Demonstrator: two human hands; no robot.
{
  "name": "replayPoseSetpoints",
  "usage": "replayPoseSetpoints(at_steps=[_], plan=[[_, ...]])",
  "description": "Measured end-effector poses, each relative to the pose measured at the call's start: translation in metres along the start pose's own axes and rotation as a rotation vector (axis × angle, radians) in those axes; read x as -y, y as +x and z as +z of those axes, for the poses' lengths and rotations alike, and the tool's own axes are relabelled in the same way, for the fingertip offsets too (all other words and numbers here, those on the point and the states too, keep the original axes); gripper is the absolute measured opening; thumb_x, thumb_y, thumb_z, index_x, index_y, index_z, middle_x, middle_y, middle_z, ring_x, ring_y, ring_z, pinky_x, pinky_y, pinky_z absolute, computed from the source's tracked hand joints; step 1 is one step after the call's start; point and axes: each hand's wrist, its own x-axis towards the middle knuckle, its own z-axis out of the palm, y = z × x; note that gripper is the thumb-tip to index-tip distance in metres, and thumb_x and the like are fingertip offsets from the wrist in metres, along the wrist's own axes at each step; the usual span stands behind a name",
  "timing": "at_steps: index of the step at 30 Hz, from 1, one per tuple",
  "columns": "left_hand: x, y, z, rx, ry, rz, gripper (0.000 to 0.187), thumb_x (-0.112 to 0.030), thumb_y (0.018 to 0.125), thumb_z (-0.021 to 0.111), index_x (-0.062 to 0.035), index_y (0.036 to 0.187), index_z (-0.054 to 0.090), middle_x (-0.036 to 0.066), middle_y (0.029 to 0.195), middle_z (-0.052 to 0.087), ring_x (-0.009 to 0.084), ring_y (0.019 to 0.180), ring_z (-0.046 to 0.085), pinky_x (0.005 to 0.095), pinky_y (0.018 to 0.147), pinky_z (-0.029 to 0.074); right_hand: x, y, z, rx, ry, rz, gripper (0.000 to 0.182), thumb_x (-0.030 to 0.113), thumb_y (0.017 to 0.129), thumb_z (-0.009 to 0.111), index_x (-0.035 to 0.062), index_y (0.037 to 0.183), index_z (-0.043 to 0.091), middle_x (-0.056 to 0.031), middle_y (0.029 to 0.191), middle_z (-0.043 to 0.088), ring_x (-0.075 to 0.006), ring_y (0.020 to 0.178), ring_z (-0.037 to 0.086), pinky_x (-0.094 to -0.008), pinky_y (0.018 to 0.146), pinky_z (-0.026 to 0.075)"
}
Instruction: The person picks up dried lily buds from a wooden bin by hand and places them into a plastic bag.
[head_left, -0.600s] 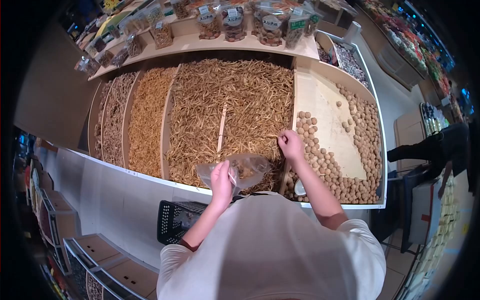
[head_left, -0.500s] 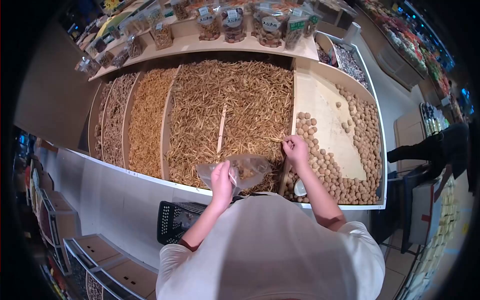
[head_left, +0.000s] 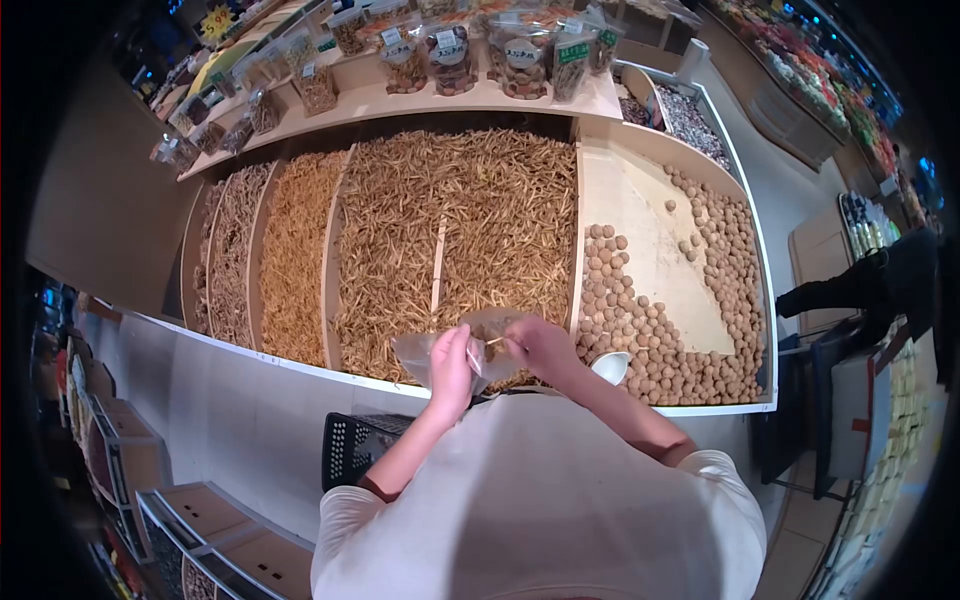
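My left hand [head_left: 452, 365] is closed on the edge of a clear plastic bag [head_left: 413, 357], held over the front of a bin of thin brown dried strips [head_left: 460, 220]. At the bag's mouth, my right hand [head_left: 545, 350] pinches a pale dried strip [head_left: 497, 341] between thumb and fingers. Some brown pieces show through the bag, but its bottom is hidden. Just right of my right hand, a white scoop [head_left: 610, 367] lies among round tan walnuts [head_left: 650, 320].
Wooden dividers [head_left: 579, 240] separate the bins. Orange dried strips [head_left: 298, 250] fill a bin at left. Packaged bags [head_left: 525, 60] line the shelf behind. A dark basket [head_left: 355, 450] is below my left forearm. Another person's dark-clothed leg [head_left: 835, 290] is at right.
My right hand has moved left from the divider by the walnuts to the bag's mouth, carrying the dried strip. My left hand still holds the bag. More of the white scoop shows.
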Motion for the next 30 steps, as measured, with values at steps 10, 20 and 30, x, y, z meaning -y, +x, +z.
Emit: replayPoseSetpoints(at_steps=[10,20,30], plan=[[-0.002,-0.004,-0.006,-0.044,-0.004,0.027,0.029,-0.02,0.102,0.049,-0.0133,0.073,0.047,-0.005,0.06,0.043,0.0042,0.051,0.037,0.0221,0.047,0.029,-0.024,0.004,-0.027,-0.161,0.073,0.007,0.015,0.013,0.082,0.072,0.0049,0.094,0.066,-0.0099,0.079,0.061,-0.0249,0.069,0.063,-0.035,0.063,0.051],[-0.001,-0.005,0.005,-0.009,0.01,-0.001,0.029,-0.019,0.102,0.049,-0.0129,0.074,0.047,-0.005,0.06,0.042,0.0046,0.052,0.037,0.0219,0.047,0.029,-0.067,0.034,-0.04,-0.228,0.014,0.163,0.015,0.013,0.08,0.068,0.0021,0.09,0.064,-0.0104,0.072,0.058,-0.0272,0.067,0.058,-0.0385,0.063,0.047],[-0.007,-0.007,-0.004,-0.078,0.001,0.055,0.026,-0.019,0.101,0.05,-0.0125,0.076,0.049,-0.006,0.06,0.041,0.0045,0.052,0.037,0.0229,0.047,0.028,-0.096,0.086,0.023,-0.013,-0.164,0.072,0.019,0.019,0.081,0.067,0.0053,0.093,0.067,-0.0138,0.08,0.063,-0.0337,0.079,0.062,-0.0414,0.073,0.051]])
